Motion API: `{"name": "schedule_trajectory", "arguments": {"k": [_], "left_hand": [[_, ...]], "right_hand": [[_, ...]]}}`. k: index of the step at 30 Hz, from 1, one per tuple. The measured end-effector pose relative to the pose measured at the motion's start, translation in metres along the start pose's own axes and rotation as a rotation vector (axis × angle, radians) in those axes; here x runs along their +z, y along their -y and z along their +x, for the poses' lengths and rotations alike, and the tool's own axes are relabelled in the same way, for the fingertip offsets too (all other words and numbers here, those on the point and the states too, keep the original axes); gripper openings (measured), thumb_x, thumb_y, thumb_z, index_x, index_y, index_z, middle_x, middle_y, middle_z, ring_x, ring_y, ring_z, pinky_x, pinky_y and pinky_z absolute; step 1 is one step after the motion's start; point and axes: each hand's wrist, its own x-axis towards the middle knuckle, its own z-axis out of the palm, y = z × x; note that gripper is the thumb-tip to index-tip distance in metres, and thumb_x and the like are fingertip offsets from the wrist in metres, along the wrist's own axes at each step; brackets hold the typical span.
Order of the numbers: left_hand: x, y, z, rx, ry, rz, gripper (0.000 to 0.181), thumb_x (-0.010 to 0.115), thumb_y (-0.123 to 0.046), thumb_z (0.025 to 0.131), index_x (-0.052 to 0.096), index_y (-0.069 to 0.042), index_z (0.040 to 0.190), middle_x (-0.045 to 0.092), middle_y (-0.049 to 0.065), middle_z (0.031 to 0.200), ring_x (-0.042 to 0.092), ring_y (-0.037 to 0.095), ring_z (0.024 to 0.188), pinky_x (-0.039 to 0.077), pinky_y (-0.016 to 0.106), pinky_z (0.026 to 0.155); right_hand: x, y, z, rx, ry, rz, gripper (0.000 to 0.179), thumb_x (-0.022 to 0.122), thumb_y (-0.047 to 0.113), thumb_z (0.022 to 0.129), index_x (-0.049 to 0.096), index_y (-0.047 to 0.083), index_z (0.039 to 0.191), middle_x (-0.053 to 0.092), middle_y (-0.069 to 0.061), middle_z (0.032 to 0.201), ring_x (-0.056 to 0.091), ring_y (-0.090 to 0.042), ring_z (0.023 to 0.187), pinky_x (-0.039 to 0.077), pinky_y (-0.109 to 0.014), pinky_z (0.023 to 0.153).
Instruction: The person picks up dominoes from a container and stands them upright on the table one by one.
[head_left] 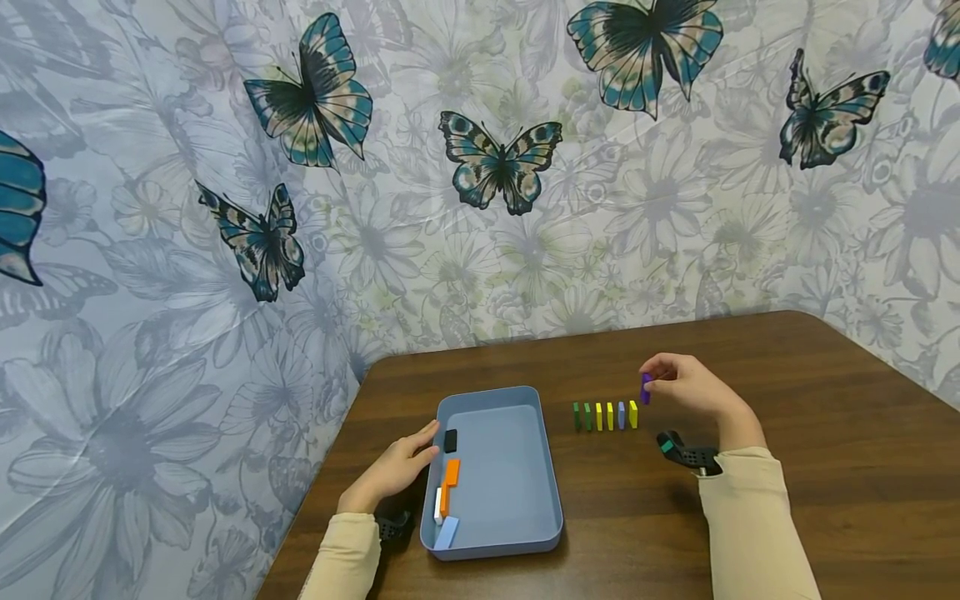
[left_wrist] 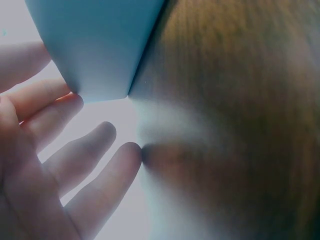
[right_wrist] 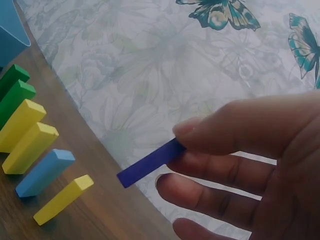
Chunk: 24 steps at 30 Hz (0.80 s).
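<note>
Between thumb and fingers my right hand [head_left: 692, 385] pinches a purple domino block [right_wrist: 150, 164], held just past the right end of a row of standing blocks. Two green ones lead the row at the left, then two yellow, a light blue block [right_wrist: 46, 172] and another yellow block [right_wrist: 64, 200] nearest the hand. My left hand [head_left: 397, 467] rests against the left wall of a blue tray [head_left: 510, 550], its fingers extended along the side. Inside the tray, by that wall, lie a black block [head_left: 450, 441], orange blocks [head_left: 453, 472], a white block [head_left: 438, 505] and a light blue block [head_left: 447, 533].
A wooden table [head_left: 622, 517] carries the tray and the row. Patterned wallpaper with butterflies [head_left: 501, 162] rises behind the table's back edge. Dark wrist straps [head_left: 693, 457] show at both wrists.
</note>
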Motion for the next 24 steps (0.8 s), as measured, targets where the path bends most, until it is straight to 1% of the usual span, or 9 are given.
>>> {"name": "schedule_trajectory", "arguments": {"k": [3, 7, 11, 17, 24], "left_hand": [[0.0, 0.0, 0.0, -0.001, 0.0, 0.0, 0.053, 0.041, -0.03, 0.095, 0.025, -0.007, 0.14, 0.021, 0.006, 0.147, 0.021, 0.025, 0.134, 0.023, 0.048, 0.106], [0.0, -0.001, 0.0, -0.004, 0.004, 0.0, 0.053, 0.041, -0.029, 0.095, 0.025, -0.008, 0.141, 0.02, 0.006, 0.148, 0.02, 0.025, 0.134, 0.023, 0.049, 0.105], [-0.001, -0.002, 0.0, -0.005, 0.009, -0.007, 0.053, 0.041, -0.029, 0.095, 0.024, -0.008, 0.141, 0.019, 0.007, 0.148, 0.02, 0.026, 0.134, 0.023, 0.049, 0.105], [-0.001, -0.003, 0.0, 0.002, 0.011, -0.008, 0.055, 0.041, -0.031, 0.094, 0.023, -0.008, 0.141, 0.019, 0.007, 0.148, 0.02, 0.025, 0.134, 0.023, 0.048, 0.105], [-0.001, -0.004, -0.001, -0.012, 0.006, -0.008, 0.054, 0.042, -0.03, 0.094, 0.024, -0.009, 0.141, 0.02, 0.006, 0.148, 0.021, 0.024, 0.134, 0.023, 0.047, 0.106]], "right_hand": [[0.001, -0.001, 0.0, -0.002, 0.0, 0.002, 0.018, 0.053, 0.014, 0.089, 0.054, 0.003, 0.104, 0.062, -0.011, 0.092, 0.057, -0.028, 0.089, 0.047, -0.031, 0.075], [0.002, -0.002, 0.0, -0.006, -0.009, -0.018, 0.018, 0.054, 0.013, 0.088, 0.055, 0.003, 0.103, 0.062, -0.011, 0.09, 0.057, -0.024, 0.087, 0.047, -0.031, 0.075], [0.003, -0.004, 0.001, 0.011, -0.011, -0.035, 0.018, 0.055, 0.014, 0.087, 0.055, 0.003, 0.102, 0.062, -0.01, 0.09, 0.056, -0.02, 0.085, 0.046, -0.032, 0.075], [0.005, -0.009, 0.001, 0.02, -0.002, -0.052, 0.018, 0.056, 0.014, 0.087, 0.056, 0.004, 0.101, 0.061, -0.01, 0.091, 0.056, -0.021, 0.085, 0.045, -0.033, 0.075], [0.008, -0.015, 0.0, 0.039, 0.009, -0.048, 0.016, 0.057, 0.015, 0.086, 0.057, 0.005, 0.1, 0.06, -0.01, 0.092, 0.055, -0.02, 0.085, 0.046, -0.032, 0.074]]}}
